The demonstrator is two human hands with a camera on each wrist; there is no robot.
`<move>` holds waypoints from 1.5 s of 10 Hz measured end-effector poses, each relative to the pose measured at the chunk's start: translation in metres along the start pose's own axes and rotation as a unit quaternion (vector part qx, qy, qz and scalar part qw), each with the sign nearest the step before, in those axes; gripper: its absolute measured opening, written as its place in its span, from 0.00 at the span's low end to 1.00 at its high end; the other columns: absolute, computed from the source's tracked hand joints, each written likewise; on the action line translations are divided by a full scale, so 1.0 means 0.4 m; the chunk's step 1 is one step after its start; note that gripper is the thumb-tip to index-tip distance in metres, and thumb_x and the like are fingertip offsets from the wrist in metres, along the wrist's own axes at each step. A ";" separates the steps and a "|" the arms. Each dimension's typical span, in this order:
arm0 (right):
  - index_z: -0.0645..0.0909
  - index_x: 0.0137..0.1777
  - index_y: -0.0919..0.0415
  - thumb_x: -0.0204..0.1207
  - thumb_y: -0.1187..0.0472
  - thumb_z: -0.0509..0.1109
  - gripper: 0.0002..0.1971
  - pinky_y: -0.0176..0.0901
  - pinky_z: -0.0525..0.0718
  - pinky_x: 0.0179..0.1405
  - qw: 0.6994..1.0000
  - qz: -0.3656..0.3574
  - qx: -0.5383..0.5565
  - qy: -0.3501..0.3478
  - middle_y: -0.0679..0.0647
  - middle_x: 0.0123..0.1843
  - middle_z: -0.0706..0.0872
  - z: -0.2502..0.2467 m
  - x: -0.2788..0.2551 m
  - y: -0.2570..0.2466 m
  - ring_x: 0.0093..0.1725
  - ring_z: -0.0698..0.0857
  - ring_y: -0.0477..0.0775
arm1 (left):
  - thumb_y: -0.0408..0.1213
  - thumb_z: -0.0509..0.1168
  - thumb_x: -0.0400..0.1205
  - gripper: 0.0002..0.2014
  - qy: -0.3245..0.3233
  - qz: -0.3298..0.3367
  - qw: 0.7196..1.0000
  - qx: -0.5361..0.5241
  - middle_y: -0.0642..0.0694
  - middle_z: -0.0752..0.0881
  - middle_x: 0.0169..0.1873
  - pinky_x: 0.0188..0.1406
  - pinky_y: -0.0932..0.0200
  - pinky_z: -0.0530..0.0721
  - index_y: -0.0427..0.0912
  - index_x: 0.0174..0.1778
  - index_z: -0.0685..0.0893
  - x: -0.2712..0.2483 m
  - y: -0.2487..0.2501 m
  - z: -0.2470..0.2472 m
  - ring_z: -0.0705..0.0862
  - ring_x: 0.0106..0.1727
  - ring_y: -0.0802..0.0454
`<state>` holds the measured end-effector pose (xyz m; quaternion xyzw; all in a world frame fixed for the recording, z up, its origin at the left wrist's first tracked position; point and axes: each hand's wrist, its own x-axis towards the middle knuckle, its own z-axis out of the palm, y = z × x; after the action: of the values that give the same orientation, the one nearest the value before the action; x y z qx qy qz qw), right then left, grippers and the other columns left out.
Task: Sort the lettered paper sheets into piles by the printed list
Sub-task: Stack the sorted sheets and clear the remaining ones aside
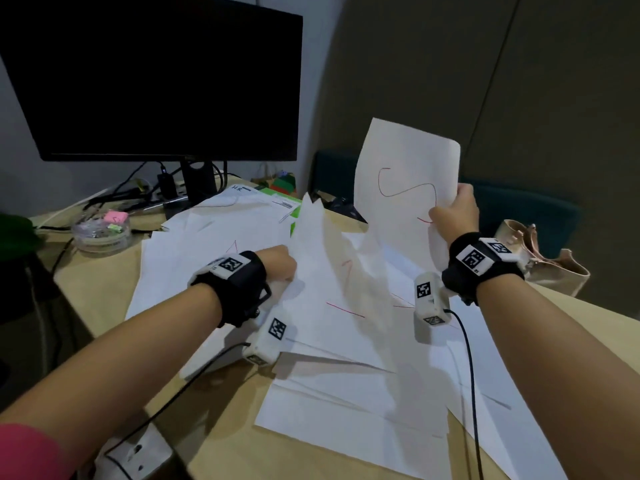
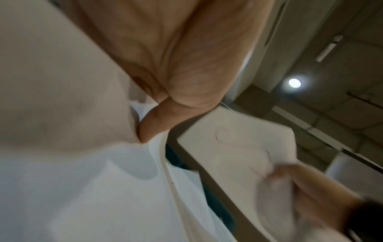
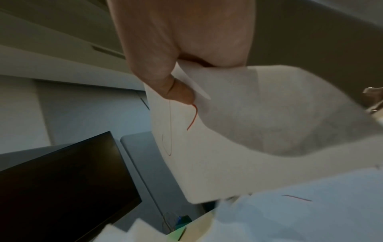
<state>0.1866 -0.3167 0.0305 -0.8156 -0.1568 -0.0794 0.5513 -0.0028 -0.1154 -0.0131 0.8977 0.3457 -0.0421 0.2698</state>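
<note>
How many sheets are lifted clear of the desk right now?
2, maybe more. The right hand pinches the S sheet upright at right. The left hand grips a raised sheet at centre; whether it holds one or several is unclear.

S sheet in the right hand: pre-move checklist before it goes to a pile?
1. Right hand pinches the S sheet firmly: ok, thumb on its face in the right wrist view.
2. Letter readable: ok, red S.
3. Sheet lifted clear of the sheets on the desk: ok.
4. Left hand holds the raised sheets back: ok.
5. Printed list readable: cannot tell, text too small.
6. Target pile identified: cannot tell, the sheets overlap loosely.
</note>
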 end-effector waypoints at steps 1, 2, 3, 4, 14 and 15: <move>0.68 0.68 0.64 0.73 0.74 0.61 0.22 0.43 0.74 0.49 0.999 -0.034 0.008 0.000 0.54 0.55 0.76 0.015 -0.009 -0.030 0.52 0.76 0.54 | 0.29 0.58 0.84 0.20 -0.045 0.027 0.998 0.023 0.33 0.77 0.70 0.64 0.52 0.76 0.28 0.73 0.73 -0.026 0.061 0.058 0.77 0.71 0.37; 0.68 0.68 0.65 0.74 0.75 0.61 0.22 0.43 0.74 0.49 0.998 -0.054 0.022 -0.014 0.55 0.56 0.77 0.028 -0.016 -0.051 0.53 0.76 0.53 | 0.29 0.60 0.84 0.24 -0.067 0.035 0.997 0.015 0.33 0.76 0.71 0.64 0.53 0.76 0.29 0.76 0.67 -0.029 0.100 0.121 0.77 0.71 0.38; 0.68 0.68 0.65 0.74 0.75 0.61 0.22 0.44 0.74 0.48 0.998 -0.058 0.017 -0.028 0.56 0.56 0.77 0.037 -0.017 -0.054 0.53 0.77 0.54 | 0.30 0.58 0.85 0.24 -0.080 0.049 0.994 0.046 0.33 0.76 0.70 0.59 0.52 0.77 0.28 0.77 0.64 -0.061 0.144 0.143 0.77 0.70 0.38; 0.68 0.67 0.64 0.73 0.75 0.62 0.22 0.44 0.76 0.48 0.998 -0.057 0.001 -0.037 0.56 0.56 0.77 0.037 -0.014 -0.050 0.53 0.77 0.55 | 0.31 0.58 0.85 0.25 -0.107 0.072 0.987 0.092 0.30 0.75 0.69 0.45 0.54 0.72 0.27 0.76 0.59 -0.080 0.168 0.171 0.77 0.68 0.35; 0.74 0.57 0.51 0.67 0.74 0.61 0.22 0.61 0.78 0.60 0.980 -0.144 -0.119 -0.062 0.46 0.44 0.81 0.063 -0.022 -0.057 0.48 0.81 0.56 | 0.33 0.71 0.71 0.38 0.387 0.153 0.909 0.009 0.41 0.61 0.75 0.73 0.43 0.67 0.44 0.77 0.62 -0.035 0.209 -0.099 0.63 0.76 0.40; 0.75 0.58 0.50 0.67 0.75 0.60 0.23 0.55 0.71 0.62 0.972 -0.183 -0.132 -0.058 0.45 0.44 0.83 0.079 -0.022 -0.080 0.46 0.79 0.53 | 0.41 0.73 0.73 0.43 0.405 0.192 0.876 0.178 0.44 0.57 0.81 0.80 0.41 0.54 0.46 0.81 0.56 0.000 0.187 -0.219 0.53 0.82 0.44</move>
<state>0.1659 -0.2778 0.0439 -0.8419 -0.3232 -0.1512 0.4047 0.0356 -0.1164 0.0954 0.9178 0.2319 0.3176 -0.0555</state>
